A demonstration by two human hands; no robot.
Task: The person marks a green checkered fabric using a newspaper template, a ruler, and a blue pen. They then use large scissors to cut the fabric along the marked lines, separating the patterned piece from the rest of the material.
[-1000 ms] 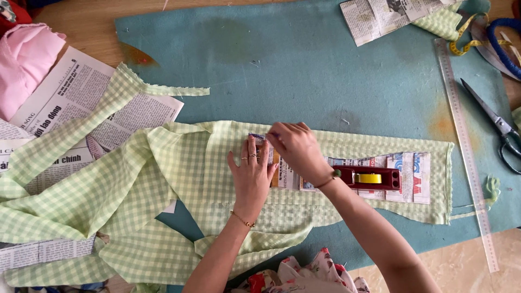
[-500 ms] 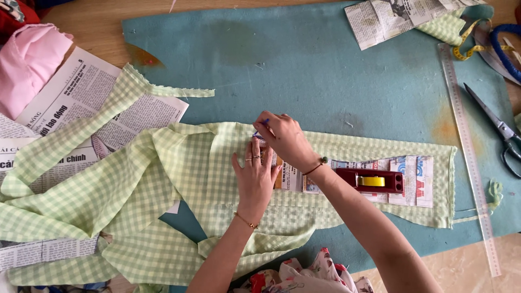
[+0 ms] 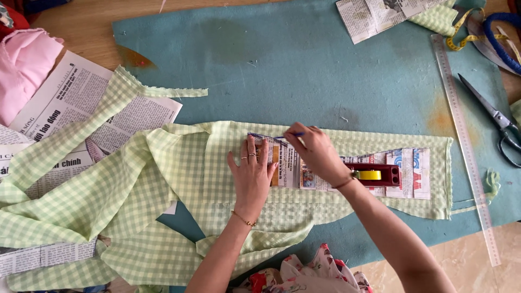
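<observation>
On the desk (image 3: 81, 16) lies a blue mat (image 3: 304, 65). Our left hand (image 3: 251, 173) presses flat, fingers released, on the newspaper pattern (image 3: 287, 168) over green checked cloth (image 3: 163, 184). Our right hand (image 3: 317, 152) is grasping a blue pencil (image 3: 290, 135) at the pattern's upper edge.

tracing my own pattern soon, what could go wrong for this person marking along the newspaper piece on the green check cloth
The newspaper pattern is held only by the flat left hand and a red weight, so it may slip as the right hand draws the blue pencil along its edge. The green check cloth lies bunched at left and could tug the line crooked.
</observation>
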